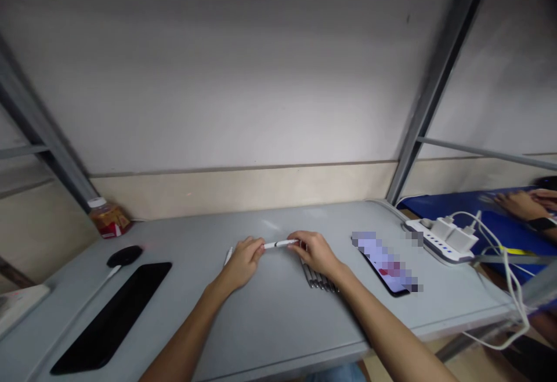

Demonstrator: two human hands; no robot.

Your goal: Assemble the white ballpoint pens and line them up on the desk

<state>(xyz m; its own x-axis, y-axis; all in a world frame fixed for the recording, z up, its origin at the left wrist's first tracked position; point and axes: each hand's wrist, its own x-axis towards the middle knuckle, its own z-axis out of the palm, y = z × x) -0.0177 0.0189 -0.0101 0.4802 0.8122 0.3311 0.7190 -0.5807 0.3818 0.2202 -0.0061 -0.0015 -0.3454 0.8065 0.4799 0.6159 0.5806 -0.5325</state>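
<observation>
Between my two hands a slim white pen [275,245] with a dark band near its middle is held level above the grey table [261,324]. My left hand [244,260] is closed on its left end, and my right hand [317,251] pinches its right end. Under and beside my right hand lies a row of several dark pens [317,279], partly covered by the hand and wrist. Another white pen-like piece [228,255] pokes out behind my left hand; the rest of it is hidden.
A lit phone [385,263] lies right of my hands, with a white power strip [439,242] beyond it. On the left are a black mat-like slab [115,315], a black disc [125,256] with a cable, and a bottle [108,218]. Another person's hands [520,205] are at far right.
</observation>
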